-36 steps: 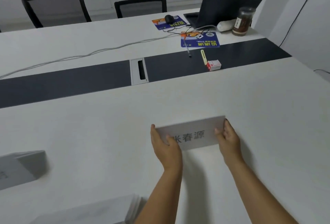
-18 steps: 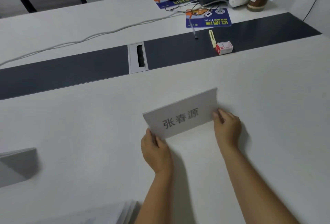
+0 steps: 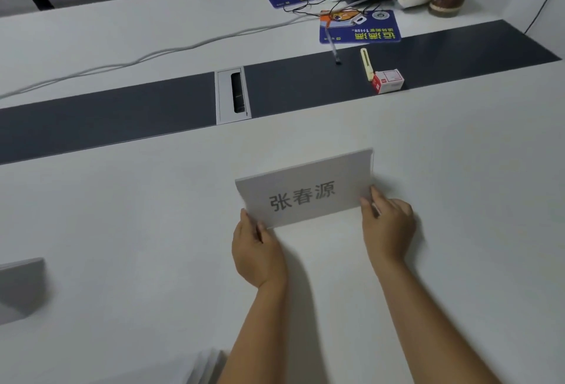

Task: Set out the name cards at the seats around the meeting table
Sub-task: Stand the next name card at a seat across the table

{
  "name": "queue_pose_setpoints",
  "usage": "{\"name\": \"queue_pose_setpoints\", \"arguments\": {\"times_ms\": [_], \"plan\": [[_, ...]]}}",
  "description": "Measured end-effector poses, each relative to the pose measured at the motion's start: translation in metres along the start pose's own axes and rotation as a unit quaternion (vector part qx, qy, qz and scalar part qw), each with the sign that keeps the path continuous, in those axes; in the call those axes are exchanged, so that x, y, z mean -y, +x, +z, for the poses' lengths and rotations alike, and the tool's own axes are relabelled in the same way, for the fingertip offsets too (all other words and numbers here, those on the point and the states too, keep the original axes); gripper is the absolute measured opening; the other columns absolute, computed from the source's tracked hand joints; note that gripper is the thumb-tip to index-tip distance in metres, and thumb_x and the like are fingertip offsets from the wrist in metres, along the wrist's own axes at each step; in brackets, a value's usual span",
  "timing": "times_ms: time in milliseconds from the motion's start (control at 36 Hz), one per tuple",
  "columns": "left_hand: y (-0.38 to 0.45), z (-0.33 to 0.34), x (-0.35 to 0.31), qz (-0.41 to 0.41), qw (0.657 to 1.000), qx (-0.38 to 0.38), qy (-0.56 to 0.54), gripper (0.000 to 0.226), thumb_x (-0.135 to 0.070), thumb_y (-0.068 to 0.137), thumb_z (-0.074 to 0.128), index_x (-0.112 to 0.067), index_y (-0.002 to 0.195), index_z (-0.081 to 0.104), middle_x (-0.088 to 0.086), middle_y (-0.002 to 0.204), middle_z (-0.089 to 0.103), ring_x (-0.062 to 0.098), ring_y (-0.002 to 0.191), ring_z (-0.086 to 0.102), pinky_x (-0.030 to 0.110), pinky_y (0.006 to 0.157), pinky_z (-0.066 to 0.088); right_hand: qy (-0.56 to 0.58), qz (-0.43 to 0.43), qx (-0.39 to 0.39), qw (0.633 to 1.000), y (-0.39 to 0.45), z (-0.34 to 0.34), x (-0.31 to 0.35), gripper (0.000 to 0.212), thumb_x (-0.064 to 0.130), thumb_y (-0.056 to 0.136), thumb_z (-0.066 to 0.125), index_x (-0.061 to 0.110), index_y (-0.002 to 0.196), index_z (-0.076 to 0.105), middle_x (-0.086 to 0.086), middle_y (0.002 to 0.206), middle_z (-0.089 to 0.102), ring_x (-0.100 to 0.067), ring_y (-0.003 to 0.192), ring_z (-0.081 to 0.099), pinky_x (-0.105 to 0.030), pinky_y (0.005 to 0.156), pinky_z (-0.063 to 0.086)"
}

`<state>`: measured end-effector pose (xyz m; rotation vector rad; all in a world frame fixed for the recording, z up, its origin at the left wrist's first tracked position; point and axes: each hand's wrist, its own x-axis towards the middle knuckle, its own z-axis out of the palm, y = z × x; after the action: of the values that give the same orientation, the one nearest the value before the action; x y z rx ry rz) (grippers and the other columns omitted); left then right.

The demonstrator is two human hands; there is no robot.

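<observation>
Squarely in front of the person, the name card point(image 3: 305, 189) stood on the near white part of the meeting table point(image 3: 122, 215), its printed face leaning back towards the folded top edge and turned to the wearer. The left hand point(image 3: 256, 249) pinched the card's lower left corner between thumb and fingers, and the right hand point(image 3: 388, 224) pinched the lower right edge the same way (whether the base was fully down on the surface could not be told). To do this step well, both hands would probably need to ease the base flat and square to the table edge, then let go together so the light paper does not tip or slide. To the left another folded card point(image 3: 21, 289) sat at the frame's edge, and a stack of papers point(image 3: 208, 365) lay close to the body. Farther off, on the dark centre strip point(image 3: 107, 114), were a cable hatch point(image 3: 234, 94) and a small red and white box point(image 3: 388, 81).
</observation>
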<state>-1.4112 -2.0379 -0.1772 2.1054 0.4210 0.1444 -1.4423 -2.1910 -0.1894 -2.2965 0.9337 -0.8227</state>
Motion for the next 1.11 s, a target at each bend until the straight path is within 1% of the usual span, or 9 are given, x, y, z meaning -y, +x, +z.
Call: {"name": "queue_pose_setpoints", "arguments": {"times_ms": [167, 306, 444, 556, 639, 694, 833, 972, 1111], "plan": [[-0.001, 0.0, -0.001, -0.008, 1.0, -0.002, -0.009, 0.04, -0.009, 0.086, 0.046, -0.016, 0.125, 0.049, 0.006, 0.117, 0.062, 0.025, 0.107, 0.055, 0.03, 0.083, 0.041, -0.008, 0.017, 0.016, 1.0, 0.002, 0.001, 0.003, 0.028, 0.006, 0.075, 0.064, 0.002, 0.103, 0.064, -0.027, 0.075, 0.067, -0.042, 0.091, 0.057, -0.046, 0.077, 0.043], [0.003, 0.003, 0.001, -0.006, 1.0, -0.001, 0.0, 0.038, -0.011, 0.085, 0.045, -0.018, 0.122, 0.051, 0.007, 0.114, 0.064, 0.026, 0.104, 0.057, 0.039, 0.085, 0.048, -0.003, 0.036, 0.031, 0.999, 0.002, 0.004, -0.001, 0.028, 0.008, 0.078, 0.062, 0.003, 0.106, 0.063, -0.024, 0.085, 0.069, -0.039, 0.099, 0.054, -0.044, 0.083, 0.039], [0.002, 0.003, -0.003, -0.011, 1.0, 0.001, -0.005, 0.045, -0.009, 0.085, 0.046, -0.02, 0.129, 0.044, 0.003, 0.125, 0.059, 0.023, 0.112, 0.054, 0.031, 0.085, 0.041, -0.009, 0.031, 0.023, 0.999, 0.002, 0.004, -0.002, 0.027, 0.007, 0.075, 0.064, 0.001, 0.101, 0.065, -0.025, 0.08, 0.069, -0.04, 0.094, 0.057, -0.045, 0.08, 0.041], [0.002, 0.003, -0.001, -0.017, 1.0, 0.015, -0.001, 0.047, -0.011, 0.085, 0.047, -0.023, 0.131, 0.041, 0.003, 0.124, 0.059, 0.023, 0.113, 0.053, 0.036, 0.091, 0.043, -0.005, 0.036, 0.016, 0.999, 0.0, 0.003, 0.0, 0.026, 0.005, 0.073, 0.066, -0.001, 0.098, 0.066, -0.025, 0.077, 0.07, -0.041, 0.091, 0.058, -0.047, 0.079, 0.043], [0.0, 0.002, -0.002, -0.021, 1.0, 0.019, -0.002, 0.048, -0.011, 0.086, 0.047, -0.02, 0.132, 0.038, 0.003, 0.13, 0.055, 0.022, 0.118, 0.05, 0.034, 0.095, 0.04, 0.002, 0.036, 0.011, 0.999, -0.002, 0.001, 0.003, 0.028, 0.012, 0.072, 0.06, -0.002, 0.095, 0.066, -0.024, 0.075, 0.07, -0.041, 0.088, 0.06, -0.047, 0.078, 0.045], [-0.002, 0.001, -0.003, -0.022, 0.999, 0.023, -0.006, 0.05, -0.01, 0.087, 0.048, -0.016, 0.134, 0.034, 0.004, 0.134, 0.051, 0.023, 0.121, 0.047, 0.033, 0.097, 0.037, 0.018, 0.05, 0.018, 0.998, -0.003, -0.002, 0.003, 0.033, 0.016, 0.072, 0.057, -0.002, 0.098, 0.065, -0.023, 0.083, 0.071, -0.041, 0.09, 0.06, -0.046, 0.08, 0.046], [-0.012, -0.007, -0.003, -0.007, 0.999, 0.031, -0.034, 0.052, -0.007, 0.087, 0.046, -0.009, 0.136, 0.028, 0.007, 0.142, 0.039, 0.021, 0.131, 0.035, 0.029, 0.105, 0.028, 0.059, 0.092, 0.062, 0.992, -0.014, -0.019, 0.002, 0.039, 0.009, 0.08, 0.061, -0.004, 0.116, 0.054, -0.026, 0.118, 0.059, -0.038, 0.113, 0.051, -0.038, 0.095, 0.038], [-0.044, -0.025, 0.005, 0.031, 0.994, 0.096, -0.041, 0.051, -0.002, 0.086, 0.044, -0.006, 0.135, 0.03, 0.011, 0.141, 0.039, 0.022, 0.131, 0.034, 0.02, 0.103, 0.02, 0.063, 0.081, 0.096, 0.99, -0.053, -0.046, 0.003, 0.036, 0.006, 0.08, 0.06, -0.003, 0.114, 0.055, -0.025, 0.119, 0.058, -0.036, 0.115, 0.05, -0.037, 0.097, 0.037], [-0.096, -0.059, 0.023, 0.076, 0.977, 0.193, -0.042, 0.044, -0.013, 0.087, 0.042, -0.005, 0.131, 0.037, 0.013, 0.139, 0.042, 0.023, 0.13, 0.036, 0.02, 0.105, 0.018, 0.029, 0.104, 0.109, 0.988, -0.103, -0.082, -0.001, 0.044, 0.021, 0.072, 0.052, -0.005, 0.107, 0.059, -0.03, 0.111, 0.061, -0.041, 0.111, 0.053, -0.042, 0.095, 0.04]]}}
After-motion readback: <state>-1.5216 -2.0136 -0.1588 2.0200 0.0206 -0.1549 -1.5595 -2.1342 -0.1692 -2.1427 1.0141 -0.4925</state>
